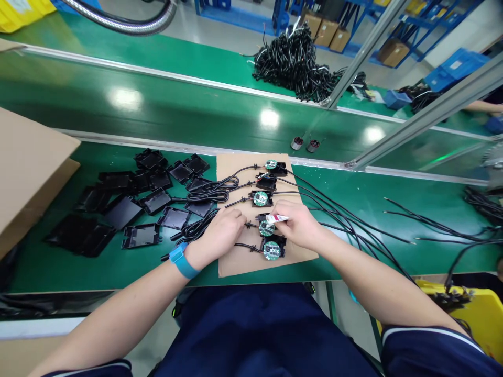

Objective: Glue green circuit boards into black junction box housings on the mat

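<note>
My right hand point(299, 224) pinches a small white-and-red tube point(277, 218), its tip over a round green circuit board point(266, 228) in a black plastic housing. My left hand point(223, 230), fingers curled, grips a black cable point(249, 225) leading to that board; the fingertips hide part of it. Below lies another round board point(271, 250) in its housing. Farther up the cardboard sheet point(231, 265) sit a board point(260, 198) in a housing, a housing point(266, 181) with thin wires and no board showing, and a top board point(271, 164).
Loose black plastic housings point(122, 210) and coiled cables point(208, 191) lie left of the cardboard. A cardboard box point(31, 173) stands at far left. Cables point(353, 217) trail right across the green table. Two small motor-like parts point(305, 144) sit behind. A yellow bin point(477, 314) is at lower right.
</note>
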### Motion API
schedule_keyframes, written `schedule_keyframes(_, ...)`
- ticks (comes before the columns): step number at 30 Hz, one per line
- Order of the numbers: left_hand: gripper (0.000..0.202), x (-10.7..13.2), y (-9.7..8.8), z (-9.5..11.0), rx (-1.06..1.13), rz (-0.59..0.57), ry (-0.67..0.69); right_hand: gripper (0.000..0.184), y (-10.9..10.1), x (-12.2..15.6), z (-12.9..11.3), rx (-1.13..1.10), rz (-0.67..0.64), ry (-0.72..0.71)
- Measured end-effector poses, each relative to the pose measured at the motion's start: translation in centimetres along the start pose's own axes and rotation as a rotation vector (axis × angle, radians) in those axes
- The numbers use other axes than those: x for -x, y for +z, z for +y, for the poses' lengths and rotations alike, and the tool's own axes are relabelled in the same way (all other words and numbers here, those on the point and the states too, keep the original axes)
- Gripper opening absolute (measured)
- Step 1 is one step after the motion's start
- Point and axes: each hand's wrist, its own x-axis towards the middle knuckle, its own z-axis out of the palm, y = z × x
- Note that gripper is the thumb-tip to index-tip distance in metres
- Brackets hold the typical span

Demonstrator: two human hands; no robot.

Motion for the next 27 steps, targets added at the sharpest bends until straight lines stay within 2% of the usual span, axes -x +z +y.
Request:
schedule_keyframes(12, 0.022, 0.0, 0.3, -0.2, -0.058, 0.026, 0.011, 0.019, -0.4, 1.4, -0.2, 0.013, 0.026, 0.009)
schedule_keyframes(17, 0.023, 0.2, 0.4, -0.3, -0.056, 0.030, 0.017, 0.017, -0.8, 1.5, -0.5, -0.006, 0.082, -0.013)
schedule_keyframes(20, 0.023, 0.2, 0.2, -0.1, -0.046, 0.025, 0.008, 0.016, -0.4, 1.3, -0.8, -0.030, 0.104, -0.018)
schedule_keyframes(27, 0.023, 0.0, 0.1, -0.1, -0.045, 0.034, 0.010, 0.018, 1.7, 0.2, -0.9, -0.068, 0.048, -0.062)
